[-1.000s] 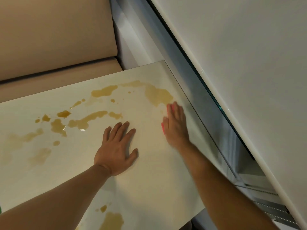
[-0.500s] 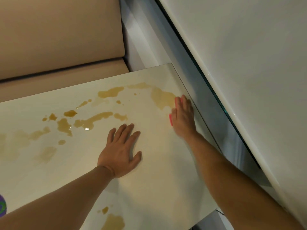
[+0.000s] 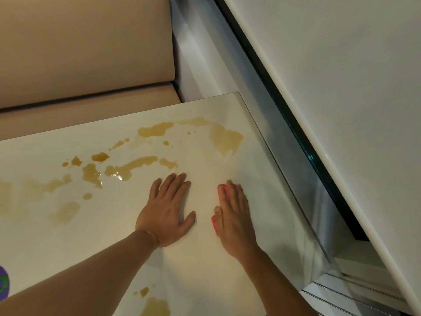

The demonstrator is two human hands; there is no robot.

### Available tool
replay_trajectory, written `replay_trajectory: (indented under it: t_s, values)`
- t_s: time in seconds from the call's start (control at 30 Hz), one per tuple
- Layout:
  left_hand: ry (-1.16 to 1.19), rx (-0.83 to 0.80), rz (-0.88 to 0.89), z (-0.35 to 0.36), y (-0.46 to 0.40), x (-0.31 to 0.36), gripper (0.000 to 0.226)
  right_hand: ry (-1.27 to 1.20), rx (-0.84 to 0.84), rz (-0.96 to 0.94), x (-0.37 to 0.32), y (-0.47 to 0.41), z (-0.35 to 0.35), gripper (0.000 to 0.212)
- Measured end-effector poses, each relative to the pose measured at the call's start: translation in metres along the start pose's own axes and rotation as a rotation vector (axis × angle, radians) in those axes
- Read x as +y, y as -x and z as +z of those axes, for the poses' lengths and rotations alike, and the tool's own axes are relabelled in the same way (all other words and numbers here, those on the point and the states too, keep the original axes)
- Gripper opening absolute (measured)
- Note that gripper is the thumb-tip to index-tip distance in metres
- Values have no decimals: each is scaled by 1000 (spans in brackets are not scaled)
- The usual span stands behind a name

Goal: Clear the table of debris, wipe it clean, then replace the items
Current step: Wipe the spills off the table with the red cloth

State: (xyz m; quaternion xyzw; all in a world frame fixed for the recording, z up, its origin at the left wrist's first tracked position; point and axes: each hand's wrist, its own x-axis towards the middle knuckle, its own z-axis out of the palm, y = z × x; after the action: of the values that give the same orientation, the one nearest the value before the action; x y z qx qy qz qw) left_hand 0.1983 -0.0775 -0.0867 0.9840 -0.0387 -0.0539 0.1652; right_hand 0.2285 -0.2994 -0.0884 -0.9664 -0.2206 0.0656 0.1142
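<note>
A cream table [image 3: 205,270] carries several amber liquid spills [image 3: 127,167], the largest patch [image 3: 225,137] near its far right corner. My left hand [image 3: 168,208] lies flat on the tabletop, fingers spread, just below the spills. My right hand [image 3: 232,213] presses flat on a pink cloth or sponge [image 3: 214,224], which shows only as slivers at my fingertips and thumb side. More spill [image 3: 155,306] sits at the near edge.
A beige bench seat and backrest [image 3: 86,65] stand behind the table. A white wall panel [image 3: 341,87] with a dark gap runs along the right edge. A purple object [image 3: 3,286] peeks in at the left edge.
My right hand has slid with the pink cloth back toward me, away from the big patch at the far right corner. My left hand stays flat in place.
</note>
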Motion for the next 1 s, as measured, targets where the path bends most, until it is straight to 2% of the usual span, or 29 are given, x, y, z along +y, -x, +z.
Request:
replay_trajectory:
  t_s: [0.07, 0.23, 0.33, 0.5, 0.6, 0.83, 1.0]
  values:
    - [4, 5, 2, 0, -1, 0, 80, 9, 12, -4, 11, -25, -2, 61]
    - [20, 22, 6, 1, 1, 0, 78, 27, 68, 129, 39, -119, -13, 60]
    - [20, 31, 12, 2, 1, -1, 78, 9, 74, 198, 36, -139, -13, 59]
    - [28, 32, 13, 1, 1, -1, 79, -7, 105, 126, 0, -69, 0, 59]
    - [25, 21, 21, -1, 1, -2, 80, -50, 36, 68, -21, -14, 6, 61]
    - [68, -33, 7, -15, 7, 1, 79, -24, -59, 74, -21, -1, 0, 64]
    - [12, -29, -82, -23, 17, -27, 83, -3, -8, 110, -36, 50, 12, 62]
